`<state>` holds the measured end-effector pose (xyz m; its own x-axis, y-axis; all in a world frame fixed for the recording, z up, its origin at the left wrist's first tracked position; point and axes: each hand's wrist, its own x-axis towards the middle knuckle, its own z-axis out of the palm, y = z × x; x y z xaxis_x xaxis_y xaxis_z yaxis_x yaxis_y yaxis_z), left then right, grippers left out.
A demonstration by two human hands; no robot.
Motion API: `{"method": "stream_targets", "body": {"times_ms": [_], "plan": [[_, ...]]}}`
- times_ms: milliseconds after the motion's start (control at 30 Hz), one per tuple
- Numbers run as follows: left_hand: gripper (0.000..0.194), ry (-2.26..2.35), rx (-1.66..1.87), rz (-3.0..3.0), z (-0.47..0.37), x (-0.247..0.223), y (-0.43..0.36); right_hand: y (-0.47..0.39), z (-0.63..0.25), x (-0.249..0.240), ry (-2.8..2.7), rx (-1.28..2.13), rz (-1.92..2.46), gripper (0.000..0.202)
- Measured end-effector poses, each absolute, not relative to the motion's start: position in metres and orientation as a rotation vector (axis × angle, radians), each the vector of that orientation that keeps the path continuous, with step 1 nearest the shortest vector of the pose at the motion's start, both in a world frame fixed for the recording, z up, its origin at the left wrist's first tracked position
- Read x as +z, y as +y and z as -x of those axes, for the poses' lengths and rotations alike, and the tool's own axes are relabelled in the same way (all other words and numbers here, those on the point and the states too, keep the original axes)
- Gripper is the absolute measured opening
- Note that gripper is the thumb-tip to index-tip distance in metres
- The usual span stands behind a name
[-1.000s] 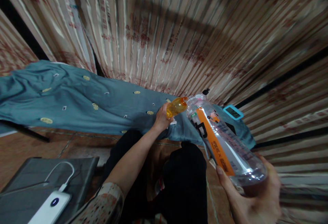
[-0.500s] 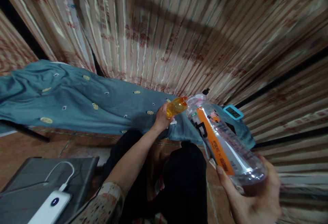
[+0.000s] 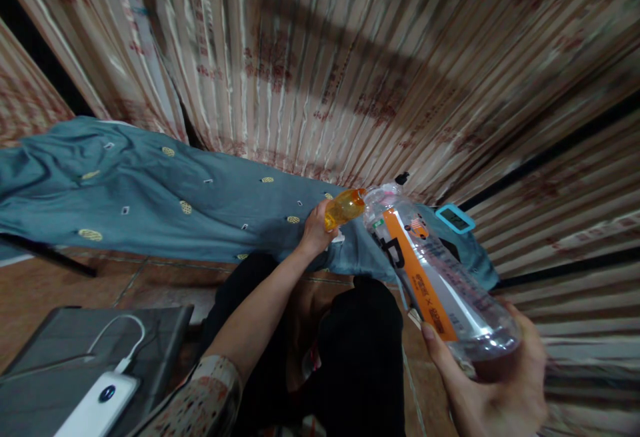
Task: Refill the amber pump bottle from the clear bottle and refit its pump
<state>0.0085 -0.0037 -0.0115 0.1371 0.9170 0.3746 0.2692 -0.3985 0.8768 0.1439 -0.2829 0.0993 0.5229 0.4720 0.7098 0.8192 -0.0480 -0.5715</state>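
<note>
My right hand (image 3: 493,384) grips the base of a large clear plastic bottle (image 3: 430,270) with an orange label. The bottle is tilted, its mouth pointing away from me and up. A little liquid sits at its base. My left hand (image 3: 315,227) holds a small amber container (image 3: 344,207) whose end meets the big bottle's mouth. Both are held above a table covered in a teal cloth (image 3: 150,190) with small embroidered spots.
A teal-framed digital device (image 3: 454,218) and a small black cap-like object (image 3: 401,177) lie on the cloth at the right. Striped curtains (image 3: 320,57) hang behind. A white power bank (image 3: 97,404) with a cable rests on a grey case (image 3: 60,357) at lower left. My dark-trousered legs (image 3: 360,350) are below.
</note>
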Motion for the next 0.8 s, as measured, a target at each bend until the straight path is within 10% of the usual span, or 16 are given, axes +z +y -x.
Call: {"method": "stream_targets", "body": {"times_ms": [800], "plan": [[0.067, 1.143, 1.285, -1.752, -0.0090, -0.0102, -0.0038, -0.2859, -0.1469, 0.1024, -1.104, -0.346, 1.741, 0.116]]}}
